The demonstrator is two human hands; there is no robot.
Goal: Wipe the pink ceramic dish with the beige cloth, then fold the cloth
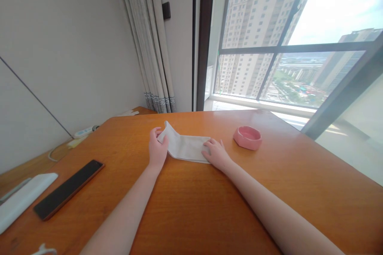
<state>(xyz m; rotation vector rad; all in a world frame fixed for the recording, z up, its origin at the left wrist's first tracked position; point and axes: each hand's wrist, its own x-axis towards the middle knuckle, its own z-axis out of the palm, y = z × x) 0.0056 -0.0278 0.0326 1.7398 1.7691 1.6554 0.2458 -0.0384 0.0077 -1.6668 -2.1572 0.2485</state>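
A folded white cloth [190,147] lies on the wooden table [191,203], its left end raised off the surface. My left hand [158,149] is closed on that raised end, thumb on the near side and fingers behind it. At the other end, my right hand [216,153] rests on the cloth with its fingers spread and bent over the edge; whether it pinches any fabric does not show clearly. To the right of my right hand stands a pink bowl-like dish [247,138] with angled sides, apart from the hand.
A dark phone [68,189] lies on the table at left, beside a white flat object [25,197]. A power strip [83,132] sits by the wall. Something white [44,250] shows at the lower left edge. A curtain [152,48] and a window [278,50] are behind.
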